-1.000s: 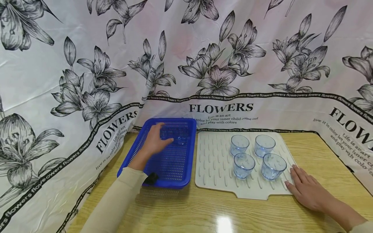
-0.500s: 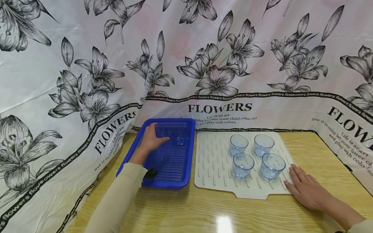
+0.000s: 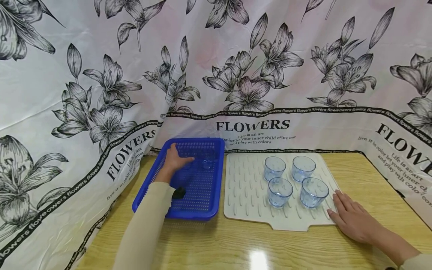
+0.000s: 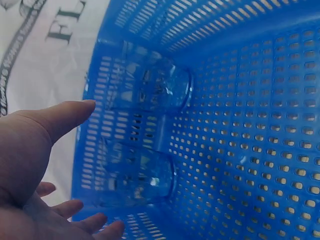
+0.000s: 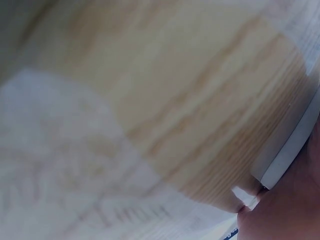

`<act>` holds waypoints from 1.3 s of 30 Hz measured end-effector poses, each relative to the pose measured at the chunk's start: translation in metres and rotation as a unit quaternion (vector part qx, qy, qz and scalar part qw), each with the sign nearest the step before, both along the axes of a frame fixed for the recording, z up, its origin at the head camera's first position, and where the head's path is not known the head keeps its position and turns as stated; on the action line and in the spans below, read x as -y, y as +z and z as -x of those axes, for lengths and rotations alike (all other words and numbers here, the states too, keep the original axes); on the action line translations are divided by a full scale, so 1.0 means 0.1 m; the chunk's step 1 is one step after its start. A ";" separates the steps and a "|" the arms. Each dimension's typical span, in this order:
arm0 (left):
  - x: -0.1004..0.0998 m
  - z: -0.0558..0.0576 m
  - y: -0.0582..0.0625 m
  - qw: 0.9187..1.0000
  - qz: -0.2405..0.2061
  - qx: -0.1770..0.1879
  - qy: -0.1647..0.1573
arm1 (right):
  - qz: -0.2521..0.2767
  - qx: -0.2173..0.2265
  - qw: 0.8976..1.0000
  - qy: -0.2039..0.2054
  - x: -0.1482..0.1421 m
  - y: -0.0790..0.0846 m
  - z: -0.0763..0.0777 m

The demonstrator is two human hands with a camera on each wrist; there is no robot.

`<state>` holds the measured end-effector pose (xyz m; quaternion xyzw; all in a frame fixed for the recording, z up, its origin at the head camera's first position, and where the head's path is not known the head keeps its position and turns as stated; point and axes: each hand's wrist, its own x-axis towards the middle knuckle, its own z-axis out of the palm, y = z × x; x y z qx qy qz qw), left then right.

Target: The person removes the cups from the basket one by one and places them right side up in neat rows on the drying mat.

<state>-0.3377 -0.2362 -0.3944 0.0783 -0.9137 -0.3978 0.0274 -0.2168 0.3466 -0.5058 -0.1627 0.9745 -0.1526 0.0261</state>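
My left hand [image 3: 174, 162] reaches into a blue perforated plastic basket [image 3: 217, 195], thumb and fingers spread with nothing held. Two clear bluish drinking glasses are inside: the left wrist view shows one glass [image 4: 150, 82] beyond the thumb and another glass [image 4: 137, 175] near the fingers. In the head view, a glass [image 3: 208, 162] shows to the right of the thumb. On the right, my right hand [image 3: 354, 219] rests against the right edge of a white ridged drying mat [image 3: 243, 187], fingers extended. Several similar glasses [image 3: 280, 192] stand upright on that mat.
The basket and mat stand side by side on a wood-grain table [image 3: 216, 243]. A flower-printed cloth [image 3: 253, 123] hangs behind and along the left side. A small dark object [image 3: 179, 193] sits at the left wrist, over the basket.
My left hand has shifted a little to the left inside the basket, and its fingers have moved towards the left wall. My right hand and the glasses on the mat stay put.
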 end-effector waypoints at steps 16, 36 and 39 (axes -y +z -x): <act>0.06 0.16 -0.31 0.992 -0.108 0.044 0.051 | -0.008 -0.003 1.000 -0.004 0.01 0.01 0.00; 0.03 0.22 -0.39 0.991 -0.106 0.044 0.072 | -0.014 -0.002 1.000 -0.007 0.02 0.04 -0.03; 0.04 0.23 -0.41 0.991 -0.102 0.039 0.077 | -0.014 -0.002 1.000 -0.008 0.03 0.04 -0.02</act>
